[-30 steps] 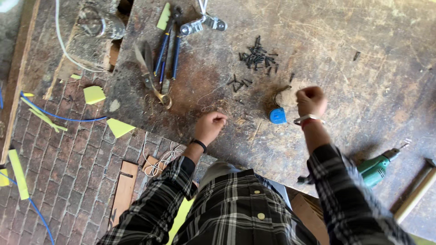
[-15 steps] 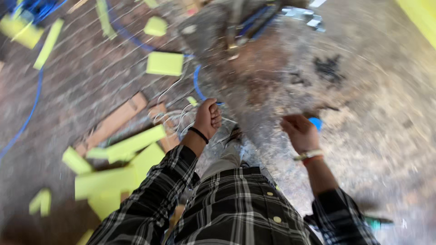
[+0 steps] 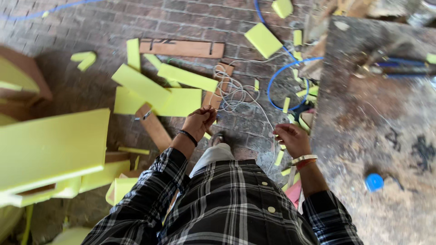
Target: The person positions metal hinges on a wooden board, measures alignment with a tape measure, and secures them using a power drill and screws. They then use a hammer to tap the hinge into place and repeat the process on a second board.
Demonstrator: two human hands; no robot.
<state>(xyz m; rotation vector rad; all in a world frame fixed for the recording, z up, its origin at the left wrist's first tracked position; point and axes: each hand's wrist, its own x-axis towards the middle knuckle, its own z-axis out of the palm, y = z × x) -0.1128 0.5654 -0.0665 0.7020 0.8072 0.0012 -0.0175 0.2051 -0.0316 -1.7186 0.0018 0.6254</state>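
Left hand: the left hand (image 3: 200, 121) sits at frame centre, just left of the middle, its grip pinched closed on the white cord (image 3: 236, 93); a dark band circles the wrist.
Right hand: the right hand (image 3: 293, 139) sits right of centre and a little lower, fingers curled; the thin cord runs down to it, and the grip looks closed on it, though the contact is too small to tell for sure. A pale bangle sits on this wrist.
White cord: a loose tangle of loops lies on the brick floor (image 3: 91, 27) just above the hands at upper centre. From it one strand runs with its long axis slanting from upper left to lower right, toward the right hand, then hangs down past it.
Blue cable: the blue cable (image 3: 277, 77) curves on the floor to the right of the tangle.
Foam: yellow foam offcuts (image 3: 181, 77) lie scattered across the upper left and centre, with a wooden strip (image 3: 181, 47) above them.
Bench: the scuffed bench (image 3: 363, 127) fills the right side, with a blue cap (image 3: 374, 182) at lower right.
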